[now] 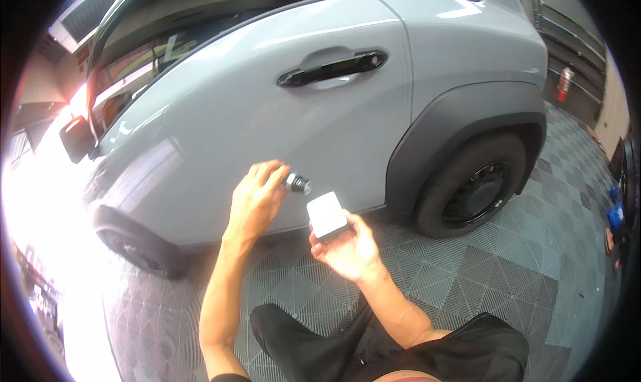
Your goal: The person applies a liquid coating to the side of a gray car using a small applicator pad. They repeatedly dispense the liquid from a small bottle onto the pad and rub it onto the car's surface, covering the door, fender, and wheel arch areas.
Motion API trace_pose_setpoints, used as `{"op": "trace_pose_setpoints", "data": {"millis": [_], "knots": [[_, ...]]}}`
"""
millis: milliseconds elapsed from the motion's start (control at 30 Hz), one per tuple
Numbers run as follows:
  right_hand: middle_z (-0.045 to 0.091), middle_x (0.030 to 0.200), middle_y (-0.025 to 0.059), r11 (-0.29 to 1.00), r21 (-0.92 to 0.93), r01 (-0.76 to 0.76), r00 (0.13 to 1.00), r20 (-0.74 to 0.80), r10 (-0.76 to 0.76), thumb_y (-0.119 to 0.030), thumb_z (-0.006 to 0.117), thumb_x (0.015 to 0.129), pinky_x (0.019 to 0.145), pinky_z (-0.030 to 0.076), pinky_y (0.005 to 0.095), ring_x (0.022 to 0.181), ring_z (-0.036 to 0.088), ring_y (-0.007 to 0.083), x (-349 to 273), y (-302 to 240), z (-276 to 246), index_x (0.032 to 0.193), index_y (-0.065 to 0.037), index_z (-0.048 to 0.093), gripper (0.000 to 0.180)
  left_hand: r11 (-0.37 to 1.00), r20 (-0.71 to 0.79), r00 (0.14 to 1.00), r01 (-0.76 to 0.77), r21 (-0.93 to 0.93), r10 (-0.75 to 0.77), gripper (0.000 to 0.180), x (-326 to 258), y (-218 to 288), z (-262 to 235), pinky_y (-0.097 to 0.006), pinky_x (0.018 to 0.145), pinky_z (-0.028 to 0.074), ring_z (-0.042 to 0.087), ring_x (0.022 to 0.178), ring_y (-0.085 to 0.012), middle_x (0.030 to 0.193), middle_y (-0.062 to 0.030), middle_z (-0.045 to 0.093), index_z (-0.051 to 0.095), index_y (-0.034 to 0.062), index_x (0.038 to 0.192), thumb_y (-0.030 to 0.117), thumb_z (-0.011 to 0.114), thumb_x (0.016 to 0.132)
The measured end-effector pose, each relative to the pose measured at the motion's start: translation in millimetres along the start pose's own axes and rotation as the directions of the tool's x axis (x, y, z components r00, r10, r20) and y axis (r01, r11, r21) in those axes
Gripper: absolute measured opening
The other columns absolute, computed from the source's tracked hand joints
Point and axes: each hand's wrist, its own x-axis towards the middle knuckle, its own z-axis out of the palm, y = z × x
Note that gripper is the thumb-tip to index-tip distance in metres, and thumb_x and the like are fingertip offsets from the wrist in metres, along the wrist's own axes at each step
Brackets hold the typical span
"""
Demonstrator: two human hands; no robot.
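Observation:
My left hand [256,194] is closed round a small dark bottle [297,183], tilted with its pale tip toward the right. Just right of and below that tip, my right hand [346,250] grips a block-shaped pad [326,212] with a white upper face and a dark base. A small gap separates bottle and pad. Both hands are in front of the lower part of a light grey car door [254,125], which has a black handle [332,69] higher up. My left fingers partly hide the bottle.
Right of the door is the rear wheel [475,188] under a dark grey arch trim [427,135]. The front wheel [137,248] and side mirror [78,139] are at left. Grey tiles [434,288] cover the floor. A red extinguisher-like cylinder [564,85] stands far right.

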Motion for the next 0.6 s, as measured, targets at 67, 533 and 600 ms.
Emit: {"op": "trace_pose_setpoints", "data": {"millis": [67,533,600], "knots": [[0.065,0.116,0.0158,0.999,0.037,-0.035,0.995,0.098,0.031,-0.038,0.054,0.1,0.084,0.053,0.0428,0.103,0.062,0.0317,-2,-2,11,0.128,-0.004,0.059,0.044,0.99,0.024,0.993,-0.117,0.076,0.116,0.045,17,5,-10,-0.04,0.089,0.055,0.064,0.108,-0.0312,0.115,-0.0112,0.065,0.067,0.0042,0.113,-0.001,0.077,0.069],[0.061,0.12,0.0145,0.999,0.038,0.011,0.996,0.09,-0.015,-0.039,0.052,0.101,0.082,0.051,0.0399,0.104,0.058,0.0278,-32,-10,28,0.129,-0.002,0.056,0.046,0.845,0.174,0.882,-0.469,0.256,0.437,0.042,43,47,-20,-0.039,0.094,0.053,0.062,0.122,-0.0239,0.127,-0.0031,0.065,0.068,0.0153,0.12,0.009,0.069,0.078],[0.061,0.12,0.0143,0.999,0.033,0.017,0.996,0.084,-0.02,-0.039,0.052,0.101,0.082,0.051,0.0404,0.104,0.058,0.0278,-35,-12,28,0.129,-0.003,0.056,0.046,0.84,0.154,0.872,-0.488,0.237,0.464,0.042,39,51,-20,-0.039,0.095,0.052,0.063,0.121,-0.0236,0.128,-0.003,0.065,0.068,0.0156,0.12,0.011,0.07,0.078]]}}
